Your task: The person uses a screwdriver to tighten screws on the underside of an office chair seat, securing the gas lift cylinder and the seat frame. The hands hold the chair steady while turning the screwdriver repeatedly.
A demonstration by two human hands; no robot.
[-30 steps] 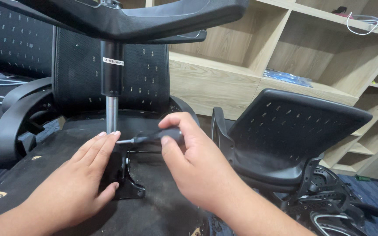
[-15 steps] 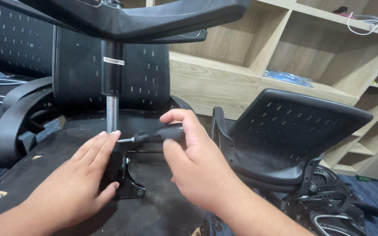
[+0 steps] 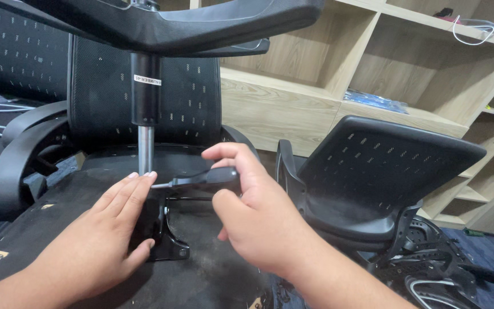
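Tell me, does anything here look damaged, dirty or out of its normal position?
Yes. The chair under the hands lies upside down: its base points upward on the gas column. The seat underside looks dusty and scuffed. A second chair lies tipped over at the right.

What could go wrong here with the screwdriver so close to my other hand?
The screwdriver tip sits right at the left hand fingertips on the black bracket; a slip could jab them. The right hand holds the handle only in its fingers, so it may twist loose.
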